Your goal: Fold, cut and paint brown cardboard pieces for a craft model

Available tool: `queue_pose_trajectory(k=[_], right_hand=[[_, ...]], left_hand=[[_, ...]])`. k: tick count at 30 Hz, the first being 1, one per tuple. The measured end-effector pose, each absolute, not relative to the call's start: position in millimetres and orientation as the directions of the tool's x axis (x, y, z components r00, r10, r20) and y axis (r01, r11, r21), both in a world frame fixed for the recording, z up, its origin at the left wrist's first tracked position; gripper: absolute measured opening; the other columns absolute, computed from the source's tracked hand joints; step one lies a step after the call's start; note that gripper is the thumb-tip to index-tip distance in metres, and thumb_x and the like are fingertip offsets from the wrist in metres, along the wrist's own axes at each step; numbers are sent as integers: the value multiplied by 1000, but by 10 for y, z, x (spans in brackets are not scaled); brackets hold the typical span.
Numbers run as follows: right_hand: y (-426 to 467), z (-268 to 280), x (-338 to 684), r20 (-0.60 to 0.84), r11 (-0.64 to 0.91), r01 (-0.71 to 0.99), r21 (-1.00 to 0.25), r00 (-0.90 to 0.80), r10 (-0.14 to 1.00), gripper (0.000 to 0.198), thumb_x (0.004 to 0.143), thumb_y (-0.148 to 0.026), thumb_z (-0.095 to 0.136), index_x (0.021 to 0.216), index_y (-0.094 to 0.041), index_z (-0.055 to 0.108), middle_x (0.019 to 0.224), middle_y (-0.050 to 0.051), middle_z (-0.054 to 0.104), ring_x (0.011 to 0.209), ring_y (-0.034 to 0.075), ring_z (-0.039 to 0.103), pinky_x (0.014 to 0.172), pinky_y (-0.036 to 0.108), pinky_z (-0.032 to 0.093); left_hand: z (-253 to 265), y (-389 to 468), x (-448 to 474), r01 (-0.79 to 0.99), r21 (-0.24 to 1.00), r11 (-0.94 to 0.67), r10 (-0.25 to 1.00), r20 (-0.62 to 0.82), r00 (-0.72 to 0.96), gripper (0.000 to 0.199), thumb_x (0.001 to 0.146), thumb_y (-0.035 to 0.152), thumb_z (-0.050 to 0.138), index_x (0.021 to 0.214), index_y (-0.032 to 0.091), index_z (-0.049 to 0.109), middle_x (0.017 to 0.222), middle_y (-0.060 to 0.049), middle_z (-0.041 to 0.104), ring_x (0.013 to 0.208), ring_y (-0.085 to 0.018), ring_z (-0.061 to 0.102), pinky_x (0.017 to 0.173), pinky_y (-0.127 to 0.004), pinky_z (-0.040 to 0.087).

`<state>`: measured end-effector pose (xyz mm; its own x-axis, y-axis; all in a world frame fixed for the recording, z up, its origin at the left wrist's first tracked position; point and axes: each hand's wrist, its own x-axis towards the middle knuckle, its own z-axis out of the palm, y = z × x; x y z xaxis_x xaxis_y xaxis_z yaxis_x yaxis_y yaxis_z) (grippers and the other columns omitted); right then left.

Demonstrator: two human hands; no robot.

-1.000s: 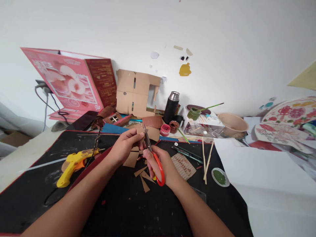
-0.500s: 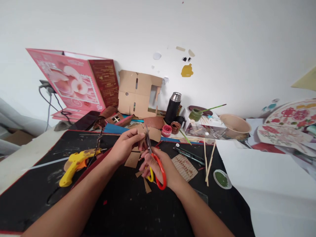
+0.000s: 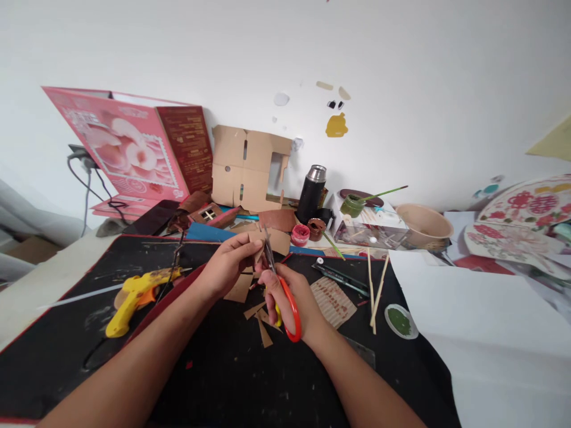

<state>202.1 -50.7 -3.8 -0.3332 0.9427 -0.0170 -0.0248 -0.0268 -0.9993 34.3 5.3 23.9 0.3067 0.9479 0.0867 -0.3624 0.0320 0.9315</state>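
Observation:
My right hand [image 3: 292, 297] grips scissors [image 3: 295, 318] with one red and one yellow handle loop, its fingers through the loops. The scissor blades point up and away, nearly closed, beside my left fingertips. Between thumb and fingers, my left hand [image 3: 227, 264] pinches a small piece of brown cardboard [image 3: 259, 255] against the blades, mostly hidden by the fingers. Below both hands, thin cardboard scraps [image 3: 264, 334] lie on the black mat [image 3: 241, 380]. A larger flat cardboard piece [image 3: 238, 289] rests just under my left wrist.
To the left lies a yellow glue gun [image 3: 129, 303]. Wooden sticks [image 3: 378, 297], a corrugated card [image 3: 333, 301] and a lid of green paint [image 3: 400, 321] are on the right. Behind stand a black flask [image 3: 311, 196], paint jars [image 3: 300, 235] and a cut-out cardboard sheet [image 3: 254, 169].
The yellow handle loop has moved in toward the red one, so the scissors have closed further. Another thin cardboard scrap now shows on the mat below. My left hand has barely moved.

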Motion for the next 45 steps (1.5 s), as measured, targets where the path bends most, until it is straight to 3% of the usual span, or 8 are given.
queue_pose_trajectory(k=[31,45], right_hand=[[-508,17,2037,-6,17,76,-997,-289,957,54,99,-75,54,91,-22,62,47,-7,50,31,11,46,34,21,35],[-486,-13,2063,-32,19,189,-982,-262,965,54,98,-75,55,87,-23,60,53,-5,49,39,12,46,40,24,32]], left_hand=[[269,48,327,-330,943,39,936,82,343,31,87,38,80,69,16,68,63,-4,69,57,-16,63,57,-28,51],[277,73,263,-279,956,87,929,24,369,26,87,37,78,74,16,71,63,-6,72,57,-16,66,60,-27,52]])
